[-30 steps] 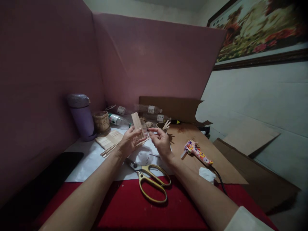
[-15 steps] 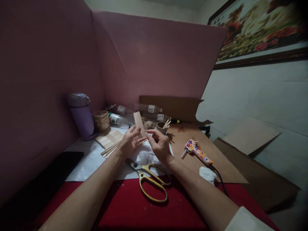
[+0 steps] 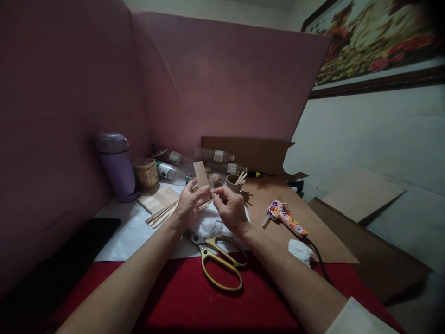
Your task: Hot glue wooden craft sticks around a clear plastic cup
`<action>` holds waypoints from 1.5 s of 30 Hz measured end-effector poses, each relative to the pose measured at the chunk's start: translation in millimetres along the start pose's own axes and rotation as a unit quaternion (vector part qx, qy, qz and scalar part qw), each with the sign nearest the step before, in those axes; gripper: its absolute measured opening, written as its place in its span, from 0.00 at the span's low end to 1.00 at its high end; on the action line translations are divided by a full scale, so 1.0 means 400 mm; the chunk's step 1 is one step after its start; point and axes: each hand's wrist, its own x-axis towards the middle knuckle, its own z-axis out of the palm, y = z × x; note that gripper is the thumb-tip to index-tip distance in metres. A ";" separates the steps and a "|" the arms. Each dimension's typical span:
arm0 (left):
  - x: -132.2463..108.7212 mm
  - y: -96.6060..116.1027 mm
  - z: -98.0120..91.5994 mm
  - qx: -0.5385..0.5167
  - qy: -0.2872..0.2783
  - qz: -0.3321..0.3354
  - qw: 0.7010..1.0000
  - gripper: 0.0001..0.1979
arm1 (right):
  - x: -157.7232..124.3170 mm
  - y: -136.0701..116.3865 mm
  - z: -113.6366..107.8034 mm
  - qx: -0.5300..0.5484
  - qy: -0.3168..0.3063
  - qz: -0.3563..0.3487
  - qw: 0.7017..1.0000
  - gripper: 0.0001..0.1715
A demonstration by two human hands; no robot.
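My left hand [image 3: 187, 204] is closed on a small bundle of flat wooden craft sticks [image 3: 200, 174], held upright above the table. My right hand [image 3: 231, 208] is right beside it, thumb and fingers pinched at the lower end of the same sticks. Under both hands lies a white sheet of paper [image 3: 128, 229]. A fan of loose wooden sticks [image 3: 158, 202] lies on that paper just left of my left hand. Gold-handled scissors [image 3: 219, 260] rest below my wrists at the paper's front edge.
A flower-patterned glue gun [image 3: 285, 218] with a black cord lies on brown cardboard [image 3: 274, 195] at right, a crumpled white tissue [image 3: 299, 252] near it. A purple flask [image 3: 116, 164], a woven cup [image 3: 146, 172], plastic bottles [image 3: 170, 169] and a small cup of sticks [image 3: 233, 182] stand behind. Pink boards wall the left and back.
My right hand has moved left and closed in on the sticks held by my left hand. The stick bundle has tilted a little and stayed at about the same height.
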 end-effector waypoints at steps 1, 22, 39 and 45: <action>-0.001 0.000 0.001 -0.002 0.002 0.002 1.000 0.28 | 0.001 -0.001 0.000 -0.007 0.001 0.000 1.000 0.11; 0.014 -0.010 -0.011 -0.141 -0.013 -0.064 0.988 0.11 | -0.025 -0.012 -0.001 -0.012 -0.003 -0.054 0.998 0.16; 0.002 -0.010 -0.011 -0.115 -0.060 -0.058 0.990 0.13 | -0.011 -0.014 -0.018 -0.037 -0.014 -0.057 0.998 0.14; -0.003 -0.007 -0.004 -0.077 -0.041 -0.043 0.995 0.12 | -0.005 -0.004 -0.031 -0.128 -0.024 -0.135 0.982 0.13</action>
